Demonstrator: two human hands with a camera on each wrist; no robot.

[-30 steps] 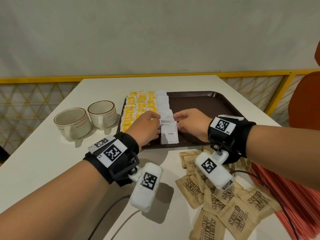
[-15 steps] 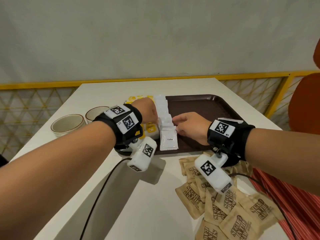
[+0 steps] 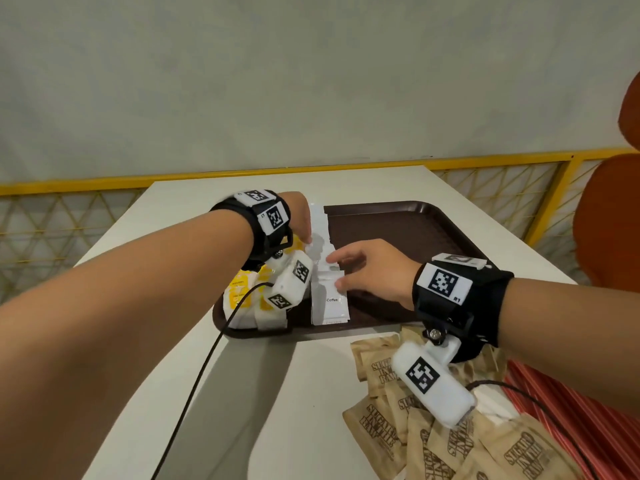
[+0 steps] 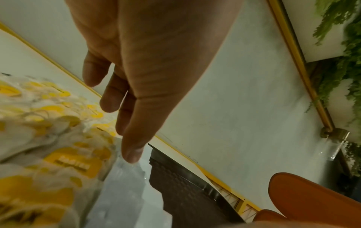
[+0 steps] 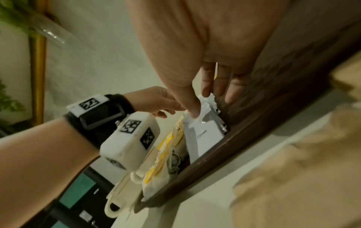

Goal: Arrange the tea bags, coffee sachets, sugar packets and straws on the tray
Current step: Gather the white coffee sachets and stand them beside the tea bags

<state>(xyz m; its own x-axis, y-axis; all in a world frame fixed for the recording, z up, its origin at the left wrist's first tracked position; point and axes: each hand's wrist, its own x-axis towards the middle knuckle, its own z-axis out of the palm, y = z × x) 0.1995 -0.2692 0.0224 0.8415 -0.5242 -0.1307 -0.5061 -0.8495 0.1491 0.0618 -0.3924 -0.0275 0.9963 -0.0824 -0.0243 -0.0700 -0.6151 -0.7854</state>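
Note:
A brown tray (image 3: 415, 230) lies on the white table. On its left side are yellow tea bags (image 3: 242, 296), and beside them a column of overlapping white coffee sachets (image 3: 329, 303). My left hand (image 3: 306, 237) reaches over the tea bags with straight fingers, and its thumb tip (image 4: 132, 154) touches the far sachets. My right hand (image 3: 337, 270) rests against the column's right edge, its thumb (image 5: 195, 112) pressing on a near sachet (image 5: 207, 138). Brown sugar packets (image 3: 433, 438) lie loose on the table under my right wrist. Red striped straws (image 3: 571, 410) lie at the right edge.
The right half of the tray shows bare brown surface. A cream cup (image 5: 117, 205) stands left of the tray, hidden by my left arm in the head view. A yellow railing (image 3: 485, 164) runs behind the table, and an orange chair (image 3: 609, 220) stands at the right.
My left arm rose from the near sachets and reached to the far part of the column, now covering the cups. My right hand stayed at the column's right edge.

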